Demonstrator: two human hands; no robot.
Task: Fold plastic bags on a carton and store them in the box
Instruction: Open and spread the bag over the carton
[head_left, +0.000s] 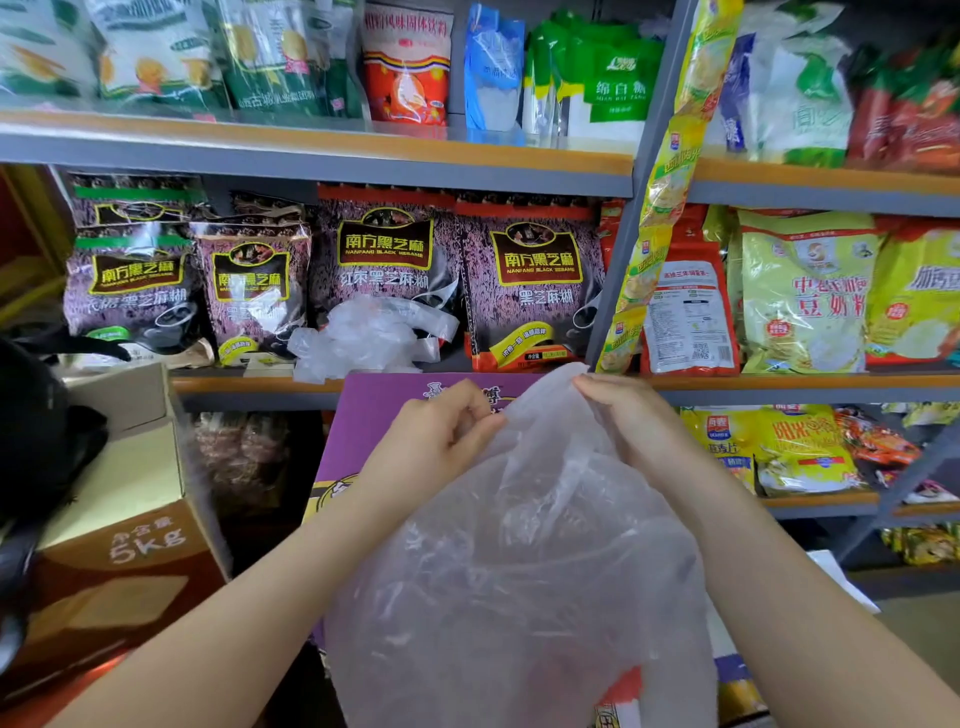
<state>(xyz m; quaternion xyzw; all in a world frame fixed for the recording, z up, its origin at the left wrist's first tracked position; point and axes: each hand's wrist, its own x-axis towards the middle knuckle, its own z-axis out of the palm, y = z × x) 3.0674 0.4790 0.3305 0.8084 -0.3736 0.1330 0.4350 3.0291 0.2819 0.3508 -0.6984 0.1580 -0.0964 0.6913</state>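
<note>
Folding has not really started yet; I judge this to be the straightening step, with one clear plastic bag (524, 561) held up in the air over the purple carton (374, 410). My left hand (441, 436) has its grip pinched together on the bag's upper edge, fingers curled over the film. My right hand (623, 410) has its grip clamped on the same edge, thumb and forefinger meeting at the very top corner. Between the two grips the edge peaks and sags, not taut.

Below both grips the bag hangs loose and billowed, crumpled, its lower end dropping past the bottom of the view, so I cannot tell whether it touches the carton. The carton lies beyond and beneath my left grip, its top mostly hidden behind the film.

Next, I reckon, the move calls for drawing my grips apart to stretch that edge flat, then lowering the bag onto the carton top so it can be smoothed and creased. The film looks thin and clingy, so trapped air may fight the first fold.

Farther out, above my left grip, a heap of crumpled clear bags (369, 338) sits on the shelf (249, 385). Off to the left of my left grip stands an open brown cardboard box (119, 551), likely the store.
</note>
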